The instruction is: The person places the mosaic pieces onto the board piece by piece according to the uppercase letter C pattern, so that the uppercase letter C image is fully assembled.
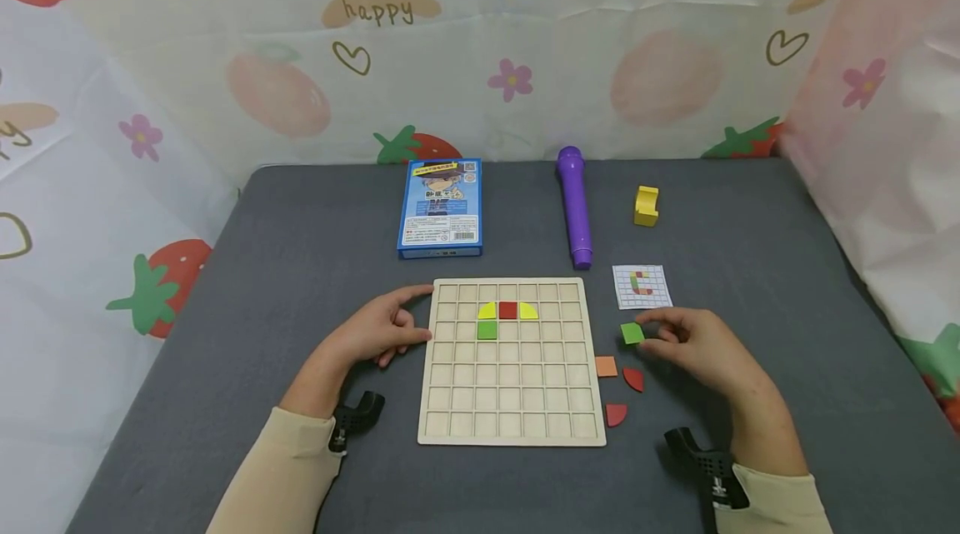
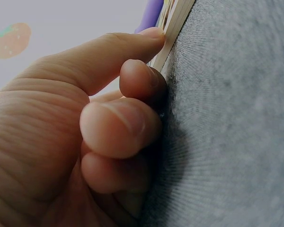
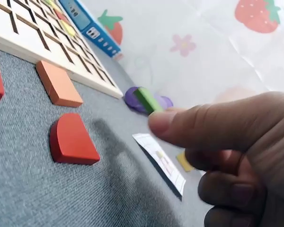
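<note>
A wooden grid board (image 1: 517,442) lies flat on the table. In its upper cells sit two yellow quarter-circle tiles (image 1: 528,311), a red square tile (image 1: 508,311) and a green square tile (image 1: 487,330). My left hand (image 1: 375,326) touches the board's left edge with the index fingertip near the top corner and the thumb lower down; its other fingers are bent. To the right of the board, my right hand (image 1: 697,346) pinches another green square tile (image 1: 632,334) between thumb and index finger, raised off the cloth, just below a small printed pattern card (image 1: 642,287).
Beside the board's right edge lie an orange square tile (image 1: 606,366) and two red quarter-circle tiles (image 1: 633,379). Farther back are a blue box (image 1: 441,209), a purple microphone-shaped stick (image 1: 575,209) and a yellow block (image 1: 646,207). A printed curtain (image 1: 562,17) hangs behind the table.
</note>
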`<state>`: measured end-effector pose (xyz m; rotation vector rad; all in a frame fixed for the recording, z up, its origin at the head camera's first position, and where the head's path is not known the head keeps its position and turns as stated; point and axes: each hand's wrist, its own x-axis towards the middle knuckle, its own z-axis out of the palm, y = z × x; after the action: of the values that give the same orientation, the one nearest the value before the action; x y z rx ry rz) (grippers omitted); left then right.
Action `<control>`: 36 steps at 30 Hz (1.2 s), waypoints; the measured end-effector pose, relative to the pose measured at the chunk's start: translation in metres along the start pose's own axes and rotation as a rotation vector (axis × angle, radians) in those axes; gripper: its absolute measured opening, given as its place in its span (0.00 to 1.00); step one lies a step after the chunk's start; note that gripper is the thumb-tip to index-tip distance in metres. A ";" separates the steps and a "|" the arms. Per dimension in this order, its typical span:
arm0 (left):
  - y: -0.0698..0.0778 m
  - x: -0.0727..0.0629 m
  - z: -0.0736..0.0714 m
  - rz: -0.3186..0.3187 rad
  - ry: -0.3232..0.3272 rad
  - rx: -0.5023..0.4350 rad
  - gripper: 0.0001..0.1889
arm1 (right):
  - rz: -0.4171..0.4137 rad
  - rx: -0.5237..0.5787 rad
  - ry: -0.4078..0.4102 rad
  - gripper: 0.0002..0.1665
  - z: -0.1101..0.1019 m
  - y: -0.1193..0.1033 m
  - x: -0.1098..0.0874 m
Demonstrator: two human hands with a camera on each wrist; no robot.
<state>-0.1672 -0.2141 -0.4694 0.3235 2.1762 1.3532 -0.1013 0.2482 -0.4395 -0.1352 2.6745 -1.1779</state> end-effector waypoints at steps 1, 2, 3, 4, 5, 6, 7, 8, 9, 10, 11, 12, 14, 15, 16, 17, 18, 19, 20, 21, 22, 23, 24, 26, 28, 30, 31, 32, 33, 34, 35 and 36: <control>0.000 0.000 0.000 0.002 -0.002 0.001 0.42 | -0.007 0.008 0.011 0.17 0.000 -0.001 0.000; 0.000 0.000 0.000 0.003 -0.003 0.002 0.42 | -0.015 0.013 0.022 0.17 0.000 -0.002 0.000; 0.000 0.000 0.000 0.004 -0.004 0.003 0.42 | -0.022 0.018 0.033 0.17 0.000 -0.004 -0.001; 0.000 0.000 0.000 0.003 -0.004 0.004 0.42 | -0.028 0.024 0.044 0.17 0.000 -0.005 -0.001; 0.000 0.000 0.000 0.003 -0.004 0.005 0.42 | -0.031 0.031 0.054 0.18 0.000 -0.007 -0.001; 0.000 0.000 0.000 0.002 -0.004 0.006 0.42 | -0.035 0.038 0.062 0.18 0.000 -0.008 -0.001; 0.000 0.001 0.000 0.000 -0.004 0.005 0.42 | -0.039 0.044 0.071 0.18 0.001 -0.010 -0.001; -0.001 0.001 0.000 0.000 -0.004 0.006 0.42 | -0.040 0.050 0.078 0.18 0.001 -0.011 -0.001; -0.001 0.000 0.000 -0.002 -0.003 0.005 0.42 | -0.042 0.059 0.085 0.18 0.002 -0.013 -0.001; 0.000 0.000 -0.001 -0.003 -0.003 0.005 0.42 | -0.043 0.068 0.090 0.18 0.002 -0.015 -0.001; 0.000 0.000 -0.001 -0.004 -0.002 0.004 0.42 | -0.043 0.075 0.097 0.18 0.003 -0.017 -0.001; -0.001 0.000 -0.001 -0.003 -0.003 0.003 0.42 | -0.042 0.080 0.105 0.18 0.003 -0.020 -0.001; 0.000 0.000 -0.001 -0.002 -0.003 0.003 0.42 | -0.035 0.095 0.122 0.19 0.006 -0.026 -0.002; 0.000 0.000 -0.001 -0.003 -0.002 0.003 0.42 | -0.031 0.103 0.129 0.19 0.007 -0.029 -0.002; 0.000 0.000 -0.001 -0.003 -0.002 0.003 0.42 | -0.028 0.107 0.137 0.19 0.009 -0.033 -0.002; 0.000 0.000 -0.001 -0.004 -0.002 0.004 0.42 | -0.029 0.114 0.145 0.19 0.011 -0.036 -0.002; 0.000 0.000 -0.001 -0.003 -0.003 0.004 0.42 | -0.031 0.124 0.151 0.19 0.013 -0.040 -0.003; 0.000 0.000 -0.001 -0.004 -0.003 0.005 0.42 | -0.037 0.130 0.156 0.18 0.015 -0.045 -0.003; 0.000 0.001 -0.001 -0.002 -0.004 0.008 0.42 | -0.045 0.138 0.161 0.18 0.017 -0.049 -0.004; 0.000 0.001 -0.001 -0.001 -0.004 0.011 0.42 | -0.055 0.142 0.166 0.18 0.019 -0.053 -0.005; -0.001 0.001 -0.001 0.001 -0.004 0.014 0.42 | -0.065 0.150 0.169 0.17 0.021 -0.058 -0.006; -0.001 0.001 -0.001 0.003 -0.004 0.017 0.42 | -0.073 0.163 0.169 0.17 0.023 -0.062 -0.007; -0.001 0.001 -0.001 0.005 -0.004 0.019 0.41 | -0.080 0.175 0.169 0.17 0.025 -0.065 -0.008; -0.002 0.001 -0.001 0.009 -0.004 0.022 0.41 | -0.088 0.204 0.165 0.17 0.030 -0.073 -0.009; -0.002 0.001 -0.002 0.008 -0.003 0.022 0.41 | -0.090 0.237 0.154 0.18 0.034 -0.079 -0.009; -0.002 0.001 -0.002 0.008 -0.003 0.021 0.41 | -0.095 0.263 0.142 0.18 0.038 -0.083 -0.009; -0.002 0.001 -0.001 0.008 -0.003 0.021 0.41 | -0.099 0.276 0.137 0.18 0.041 -0.085 -0.009; -0.001 0.001 -0.002 0.007 -0.003 0.021 0.41 | -0.102 0.283 0.135 0.19 0.043 -0.087 -0.008; -0.001 0.000 -0.001 0.006 -0.002 0.021 0.41 | -0.110 0.285 0.133 0.19 0.045 -0.089 -0.008; -0.001 0.000 -0.001 0.007 -0.003 0.020 0.41 | -0.115 0.288 0.132 0.19 0.047 -0.091 -0.007; -0.001 0.000 -0.001 0.007 -0.005 0.019 0.41 | -0.120 0.289 0.131 0.19 0.049 -0.092 -0.006; -0.001 0.000 -0.001 0.006 -0.006 0.019 0.41 | -0.125 0.282 0.131 0.19 0.052 -0.094 -0.005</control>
<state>-0.1677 -0.2149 -0.4699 0.3409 2.1861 1.3334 -0.0842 0.1485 -0.4032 -0.1873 2.6047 -1.6422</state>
